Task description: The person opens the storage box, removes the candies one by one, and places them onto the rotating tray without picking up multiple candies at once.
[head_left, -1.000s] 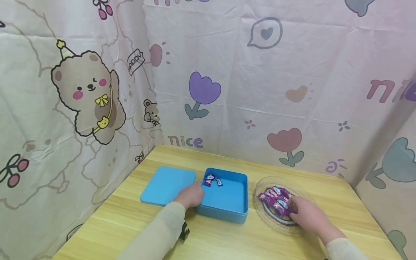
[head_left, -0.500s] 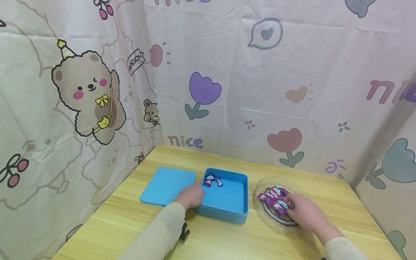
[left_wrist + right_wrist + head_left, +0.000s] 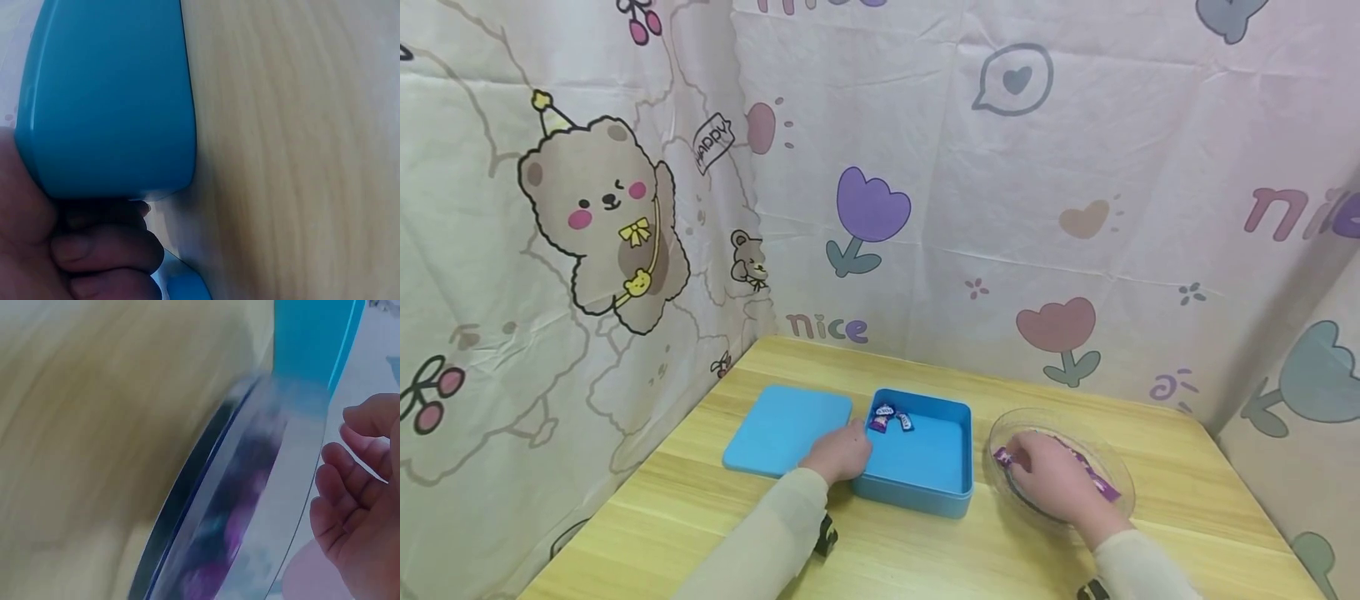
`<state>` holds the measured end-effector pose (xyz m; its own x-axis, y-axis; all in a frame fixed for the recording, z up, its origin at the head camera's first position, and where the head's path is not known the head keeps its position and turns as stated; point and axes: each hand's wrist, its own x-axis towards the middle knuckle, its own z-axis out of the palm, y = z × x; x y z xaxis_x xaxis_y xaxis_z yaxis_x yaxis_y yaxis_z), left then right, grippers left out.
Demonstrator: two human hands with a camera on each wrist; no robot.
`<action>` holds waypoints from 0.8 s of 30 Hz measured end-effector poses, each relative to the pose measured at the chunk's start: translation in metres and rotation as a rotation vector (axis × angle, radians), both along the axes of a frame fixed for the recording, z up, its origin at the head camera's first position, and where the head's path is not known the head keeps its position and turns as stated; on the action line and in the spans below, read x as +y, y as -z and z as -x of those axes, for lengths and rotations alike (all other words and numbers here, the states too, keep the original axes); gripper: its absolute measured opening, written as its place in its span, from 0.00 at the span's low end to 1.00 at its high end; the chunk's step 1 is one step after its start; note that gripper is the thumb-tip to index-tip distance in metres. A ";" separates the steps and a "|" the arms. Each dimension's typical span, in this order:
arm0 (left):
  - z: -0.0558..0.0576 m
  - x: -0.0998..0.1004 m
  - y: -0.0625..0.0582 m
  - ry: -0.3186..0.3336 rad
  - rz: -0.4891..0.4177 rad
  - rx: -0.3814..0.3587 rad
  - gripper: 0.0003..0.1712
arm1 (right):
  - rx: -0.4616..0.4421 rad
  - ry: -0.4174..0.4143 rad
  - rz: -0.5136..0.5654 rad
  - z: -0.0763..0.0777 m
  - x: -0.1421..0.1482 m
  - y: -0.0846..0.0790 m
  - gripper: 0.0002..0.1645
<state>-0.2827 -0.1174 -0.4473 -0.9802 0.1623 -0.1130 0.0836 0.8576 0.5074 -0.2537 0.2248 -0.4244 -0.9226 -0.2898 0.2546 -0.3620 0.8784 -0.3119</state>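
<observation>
At the left wall of a blue plastic box (image 3: 917,496), my left hand (image 3: 842,452) grips the rim. In the left wrist view the thumb side lies at the box's edge, with the fingers (image 3: 109,247) curled against its outside. Two purple-wrapped candies (image 3: 881,419) lie in the box's far left corner. My right hand (image 3: 1051,477) is over a clear round bowl (image 3: 1116,457) of purple-wrapped candies (image 3: 1103,486), hiding most of them. Its fingers (image 3: 334,487) are loosely bent in the right wrist view, a gap between them and the thumb, with nothing seen held.
A flat blue lid (image 3: 786,425) lies on the wooden table (image 3: 910,554) just left of the box. The bowl stands a short way right of the box. Behind and beside the table hang printed cloths (image 3: 955,208). A black wrist device (image 3: 826,535) sits below the left sleeve.
My right hand has moved left across the bowl from its right side, uncovering candies at the right and covering those in the middle. The left hand and the box stay in place.
</observation>
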 end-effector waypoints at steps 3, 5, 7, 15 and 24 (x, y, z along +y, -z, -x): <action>-0.001 -0.001 0.000 0.000 -0.005 -0.003 0.32 | -0.014 0.005 0.028 0.003 -0.020 0.002 0.06; -0.001 -0.001 0.000 0.004 -0.005 -0.002 0.32 | -0.030 0.003 0.043 0.005 -0.032 0.002 0.06; -0.001 -0.001 0.000 0.007 -0.002 0.002 0.31 | -0.040 0.002 0.047 0.007 -0.043 0.001 0.07; 0.000 0.000 -0.003 0.027 0.016 0.023 0.31 | 0.016 -0.071 0.000 0.016 -0.083 -0.004 0.11; -0.002 0.000 -0.003 0.033 0.021 0.025 0.30 | -0.038 -0.136 -0.114 0.036 -0.119 0.000 0.16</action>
